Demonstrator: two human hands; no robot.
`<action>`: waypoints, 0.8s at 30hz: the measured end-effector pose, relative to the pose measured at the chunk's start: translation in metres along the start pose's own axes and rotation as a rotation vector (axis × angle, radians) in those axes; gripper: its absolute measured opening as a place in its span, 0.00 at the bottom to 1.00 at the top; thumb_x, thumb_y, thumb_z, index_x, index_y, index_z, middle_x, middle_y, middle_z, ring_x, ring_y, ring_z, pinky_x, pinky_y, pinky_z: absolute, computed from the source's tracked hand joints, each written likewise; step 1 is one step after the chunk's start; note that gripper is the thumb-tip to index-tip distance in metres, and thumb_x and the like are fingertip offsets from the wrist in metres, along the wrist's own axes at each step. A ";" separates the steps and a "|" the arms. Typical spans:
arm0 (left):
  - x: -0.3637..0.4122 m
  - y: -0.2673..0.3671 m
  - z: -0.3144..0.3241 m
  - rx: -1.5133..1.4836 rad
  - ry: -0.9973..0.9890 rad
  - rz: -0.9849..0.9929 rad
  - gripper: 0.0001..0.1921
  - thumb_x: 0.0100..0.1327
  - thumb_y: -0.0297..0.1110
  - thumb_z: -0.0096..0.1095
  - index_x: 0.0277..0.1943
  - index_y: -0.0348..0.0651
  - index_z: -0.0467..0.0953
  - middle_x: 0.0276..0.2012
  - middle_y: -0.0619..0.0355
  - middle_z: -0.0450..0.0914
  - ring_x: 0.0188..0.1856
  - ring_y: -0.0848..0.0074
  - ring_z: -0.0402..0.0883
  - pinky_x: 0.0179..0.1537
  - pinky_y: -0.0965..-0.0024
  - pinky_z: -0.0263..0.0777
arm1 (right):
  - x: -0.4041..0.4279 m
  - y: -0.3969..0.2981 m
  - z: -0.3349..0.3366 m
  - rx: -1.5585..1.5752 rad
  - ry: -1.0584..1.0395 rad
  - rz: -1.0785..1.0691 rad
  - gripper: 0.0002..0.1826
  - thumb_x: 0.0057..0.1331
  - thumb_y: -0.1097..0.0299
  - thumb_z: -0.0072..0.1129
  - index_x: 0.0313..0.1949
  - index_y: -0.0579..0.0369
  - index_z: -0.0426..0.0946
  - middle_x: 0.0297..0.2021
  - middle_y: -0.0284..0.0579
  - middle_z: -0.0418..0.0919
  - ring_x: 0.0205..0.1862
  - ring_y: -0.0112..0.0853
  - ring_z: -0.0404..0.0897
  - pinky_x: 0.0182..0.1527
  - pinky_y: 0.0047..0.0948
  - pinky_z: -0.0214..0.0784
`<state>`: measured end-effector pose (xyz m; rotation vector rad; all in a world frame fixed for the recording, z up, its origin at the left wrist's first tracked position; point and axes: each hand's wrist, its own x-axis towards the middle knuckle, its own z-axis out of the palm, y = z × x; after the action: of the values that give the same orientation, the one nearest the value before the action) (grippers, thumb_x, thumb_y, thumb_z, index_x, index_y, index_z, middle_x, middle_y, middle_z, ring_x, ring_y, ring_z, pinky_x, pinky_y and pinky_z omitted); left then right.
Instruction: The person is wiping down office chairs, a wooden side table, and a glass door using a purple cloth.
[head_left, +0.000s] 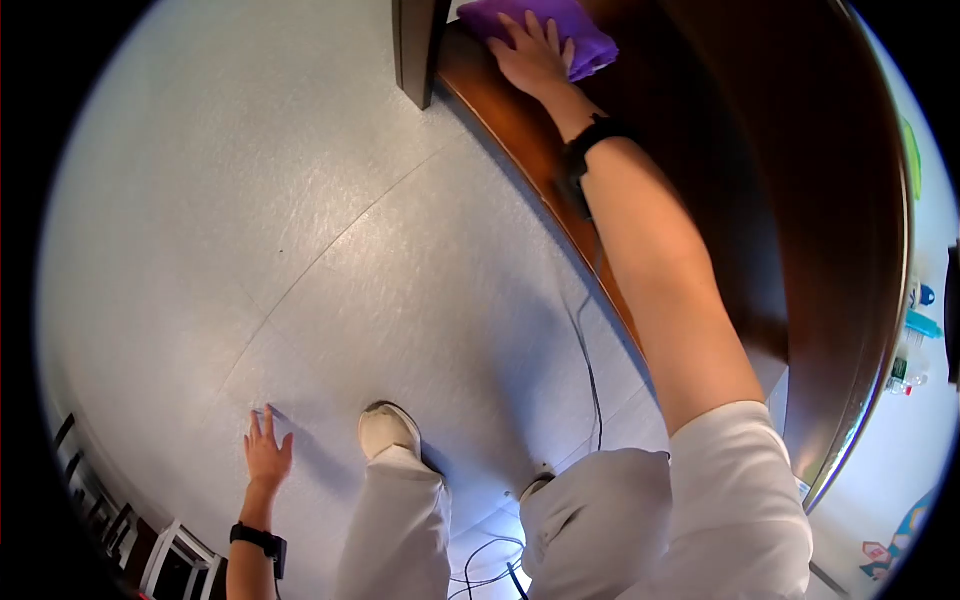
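Observation:
My right hand (534, 64) presses down on a folded purple cloth (581, 37) with its fingers spread over it. Under the cloth is a low dark-brown wooden shelf (499, 124), close to a dark upright post (415, 56). The cloth's far edge runs out of the top of the picture. Down at the lower left, my left hand (268, 452) hangs free above the pale floor, fingers apart and nothing in it. A black strap circles each wrist.
A dark wooden tabletop edge (847, 225) curves along the right. Beyond it stand small bottles (900, 375) on a pale surface. A thin black cable (592, 375) trails across the floor (300, 225) towards my feet. A white-framed stool (180, 559) stands at lower left.

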<state>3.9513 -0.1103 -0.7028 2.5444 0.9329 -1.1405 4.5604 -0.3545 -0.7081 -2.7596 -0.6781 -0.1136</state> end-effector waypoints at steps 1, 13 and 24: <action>-0.002 0.007 -0.002 0.007 0.004 0.005 0.39 0.58 0.42 0.58 0.69 0.48 0.48 0.66 0.37 0.51 0.66 0.51 0.55 0.64 0.51 0.48 | -0.005 0.008 -0.002 0.001 0.005 0.007 0.31 0.64 0.41 0.36 0.66 0.31 0.53 0.70 0.42 0.43 0.71 0.45 0.37 0.67 0.53 0.24; -0.050 0.024 0.035 -0.010 0.057 0.179 0.07 0.52 0.30 0.53 0.25 0.40 0.79 0.30 0.50 0.80 0.38 0.58 0.78 0.53 0.55 0.63 | -0.419 0.277 -0.131 0.040 0.141 0.749 0.33 0.67 0.45 0.39 0.66 0.50 0.54 0.67 0.50 0.50 0.68 0.42 0.48 0.68 0.37 0.37; -0.098 -0.017 0.089 -0.093 0.210 0.225 0.02 0.46 0.26 0.59 0.21 0.41 0.75 0.22 0.51 0.76 0.28 0.55 0.77 0.32 0.58 0.71 | -0.615 0.289 -0.142 -0.462 0.120 1.127 0.22 0.66 0.57 0.45 0.56 0.52 0.68 0.56 0.51 0.67 0.57 0.45 0.65 0.59 0.43 0.55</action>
<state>3.8379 -0.1798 -0.6906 2.6474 0.6998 -0.7619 4.1487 -0.9129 -0.7394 -3.0564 1.0783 -0.1925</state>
